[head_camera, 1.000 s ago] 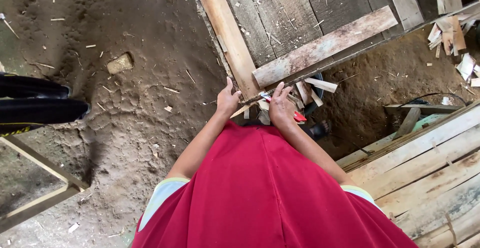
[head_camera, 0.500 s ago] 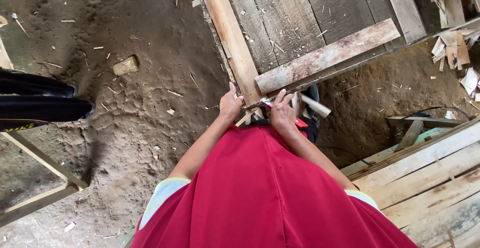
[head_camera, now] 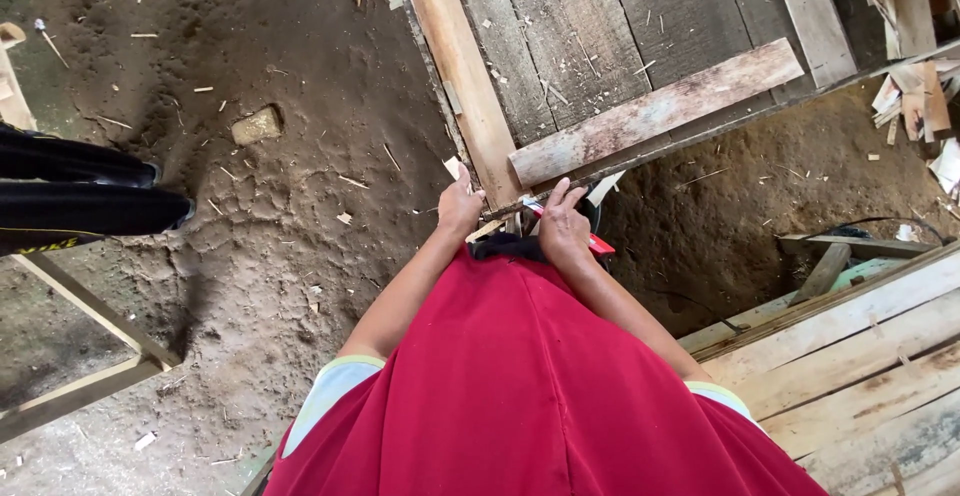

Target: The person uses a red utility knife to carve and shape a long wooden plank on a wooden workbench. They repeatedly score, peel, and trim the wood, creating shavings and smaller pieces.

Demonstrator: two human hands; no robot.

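The left hand point(head_camera: 459, 206) rests, fingers curled, on the near end of the long plank point(head_camera: 462, 76). The right hand point(head_camera: 563, 224) grips a red-handled tool point(head_camera: 598, 244) at the corner where the cross plank point(head_camera: 655, 111) meets it; the joint looks unfinished. Dirt floor point(head_camera: 300, 206), scraps and stacked boards point(head_camera: 850, 356) crowd around.

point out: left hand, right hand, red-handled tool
left hand point(head_camera: 459, 208), head view, point on the back of the hand.
right hand point(head_camera: 563, 226), head view, point on the back of the hand.
red-handled tool point(head_camera: 601, 246), head view, point on the red handle end past the right hand.
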